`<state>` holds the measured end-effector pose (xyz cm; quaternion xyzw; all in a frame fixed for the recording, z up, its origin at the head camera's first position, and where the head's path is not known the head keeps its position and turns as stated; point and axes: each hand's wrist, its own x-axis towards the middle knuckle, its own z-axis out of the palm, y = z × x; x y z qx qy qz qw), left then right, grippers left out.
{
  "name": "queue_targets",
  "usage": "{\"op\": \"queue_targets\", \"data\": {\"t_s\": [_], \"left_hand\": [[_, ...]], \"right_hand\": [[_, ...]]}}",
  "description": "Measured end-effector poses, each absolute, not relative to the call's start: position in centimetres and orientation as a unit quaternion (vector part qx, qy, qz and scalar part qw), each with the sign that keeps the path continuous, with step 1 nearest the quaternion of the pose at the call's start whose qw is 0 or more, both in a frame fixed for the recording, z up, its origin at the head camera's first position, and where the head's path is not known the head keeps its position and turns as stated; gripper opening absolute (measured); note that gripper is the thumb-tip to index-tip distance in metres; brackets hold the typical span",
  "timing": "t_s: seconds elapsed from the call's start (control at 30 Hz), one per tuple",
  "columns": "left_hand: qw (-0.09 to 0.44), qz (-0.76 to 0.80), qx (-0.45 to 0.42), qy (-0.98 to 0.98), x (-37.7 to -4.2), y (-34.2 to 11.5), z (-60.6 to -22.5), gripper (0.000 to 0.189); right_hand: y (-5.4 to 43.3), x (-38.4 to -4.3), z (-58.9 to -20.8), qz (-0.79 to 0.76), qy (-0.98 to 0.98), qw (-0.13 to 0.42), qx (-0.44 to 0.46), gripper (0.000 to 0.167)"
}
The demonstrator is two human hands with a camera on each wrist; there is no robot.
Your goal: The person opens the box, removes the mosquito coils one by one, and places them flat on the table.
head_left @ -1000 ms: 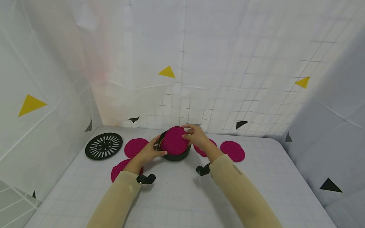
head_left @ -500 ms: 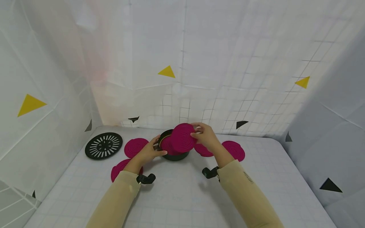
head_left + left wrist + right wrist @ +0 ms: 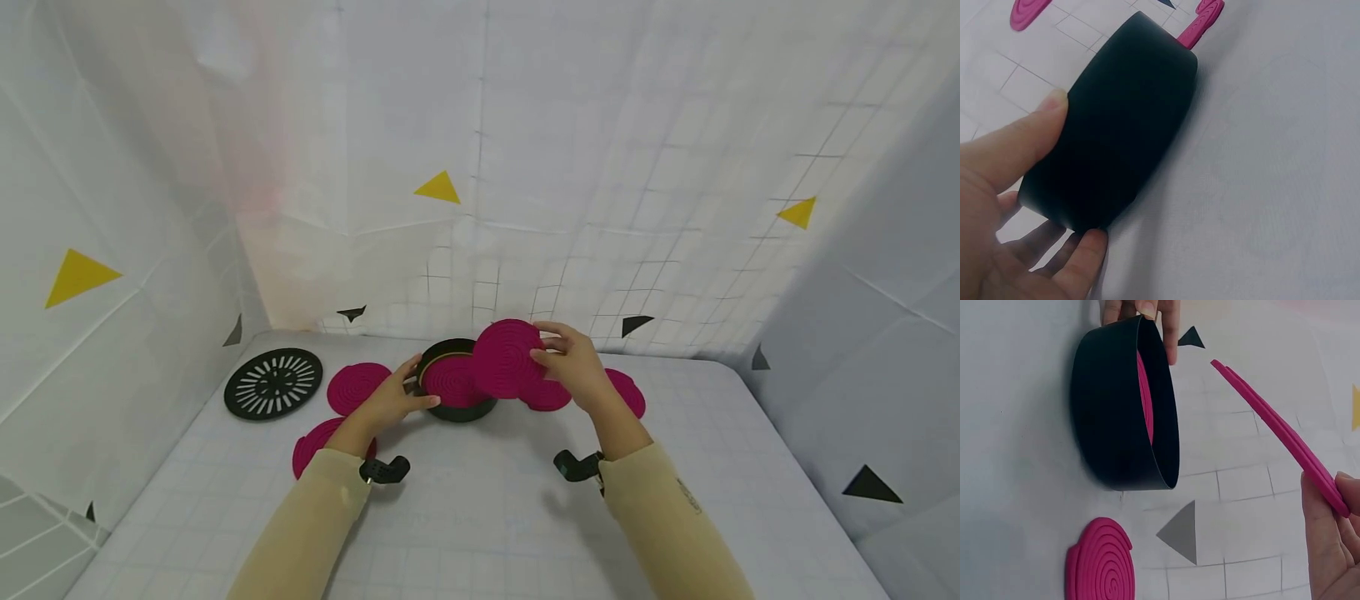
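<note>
My left hand [image 3: 393, 402] grips the side of a round black tin [image 3: 461, 414], thumb near the rim and fingers round the wall. In the left wrist view the tin's dark wall [image 3: 1119, 119] hides its inside. A pink mosquito coil [image 3: 448, 379] lies within the tin, also visible past the rim in the right wrist view. My right hand [image 3: 573, 365] pinches another pink mosquito coil [image 3: 506, 358] by its right edge, thumb against fingers. That held coil [image 3: 1279, 428] is raised and tilted, apart from the tin's open mouth.
On the table's left lies a black slotted lid [image 3: 242, 392]. Beside it are a pink coil [image 3: 357, 388] and another coil [image 3: 309, 448], partly under my left forearm. Right of the tin lie a coil [image 3: 546, 397] and one half-hidden coil [image 3: 630, 393]. A white sheet wall [image 3: 600, 283] stands behind.
My right hand has moved right with the pinched mosquito coil, from over the tin to beside it, uncovering the coil inside. My left hand has stayed on the tin.
</note>
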<state>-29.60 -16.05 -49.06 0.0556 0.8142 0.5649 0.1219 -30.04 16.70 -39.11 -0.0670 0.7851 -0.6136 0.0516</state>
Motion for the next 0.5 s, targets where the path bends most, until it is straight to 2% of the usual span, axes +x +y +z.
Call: {"op": "queue_targets", "data": {"t_s": [0.5], "left_hand": [[0.124,0.572,0.059,0.808,-29.8,-16.1,-49.2,0.104]], "right_hand": [[20.9,-28.0,-39.2,-0.625,0.778,0.003,-0.063,0.055]]}}
